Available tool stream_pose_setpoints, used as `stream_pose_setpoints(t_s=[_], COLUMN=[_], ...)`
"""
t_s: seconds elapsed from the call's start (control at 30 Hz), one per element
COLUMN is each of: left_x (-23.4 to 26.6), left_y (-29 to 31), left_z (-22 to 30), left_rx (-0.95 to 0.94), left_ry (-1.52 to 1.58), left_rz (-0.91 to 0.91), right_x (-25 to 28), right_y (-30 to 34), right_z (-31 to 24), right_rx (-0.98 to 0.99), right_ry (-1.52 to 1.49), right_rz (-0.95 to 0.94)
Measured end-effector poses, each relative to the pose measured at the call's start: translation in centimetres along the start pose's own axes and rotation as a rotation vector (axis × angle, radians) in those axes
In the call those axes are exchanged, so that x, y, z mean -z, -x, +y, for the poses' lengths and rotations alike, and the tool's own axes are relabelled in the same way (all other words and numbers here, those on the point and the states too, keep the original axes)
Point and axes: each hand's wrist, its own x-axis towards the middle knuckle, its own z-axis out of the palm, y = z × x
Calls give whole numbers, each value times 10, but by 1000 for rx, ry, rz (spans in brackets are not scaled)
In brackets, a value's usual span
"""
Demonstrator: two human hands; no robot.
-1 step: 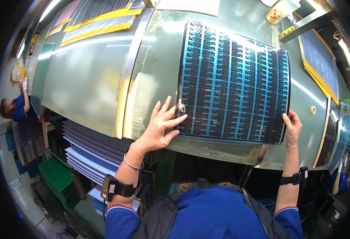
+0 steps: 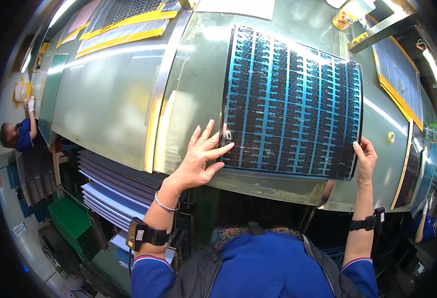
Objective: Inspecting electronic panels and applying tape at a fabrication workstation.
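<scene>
A black-and-blue patterned film sheet [image 2: 293,107] lies on the greenish, glassy worktop in front of me. Strips of light glare off its upper part. My left hand [image 2: 198,156] is at its lower left edge, fingers spread, with the index fingertip on the sheet's border near a small round light spot. At the lower right edge my right hand [image 2: 364,158] has its thumb and fingers closed around the rim; the underside of that grip is hidden. A silver bangle [image 2: 167,202] circles my left wrist, and black straps sit on both forearms.
A roll of yellow tape [image 2: 391,137] lies right of the sheet, and a yellow-labelled tub [image 2: 345,19] stands behind. Stacked pale boards [image 2: 109,196] and green boards [image 2: 70,221] sit below left. A metal bar [image 2: 382,34] crosses the upper right. Co-workers stand at both sides.
</scene>
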Motion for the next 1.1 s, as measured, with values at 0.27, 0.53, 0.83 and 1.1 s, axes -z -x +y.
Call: stream_pose_setpoints(t_s=[0.27, 0.53, 0.83, 1.1], left_x=[-2, 5, -1, -5], left_y=[0, -9, -8, -3], left_z=[1, 12, 17, 19], left_rx=[30, 1, 56, 133], left_ry=[-12, -29, -60, -72], left_rz=[14, 17, -10, -6], right_x=[2, 28, -22, -55], right_y=[0, -6, -135, -148], right_z=[1, -11, -59, -78], right_rx=[7, -9, 165, 33], right_ry=[9, -105, 569, 998], right_rz=[-33, -161, -301, -35])
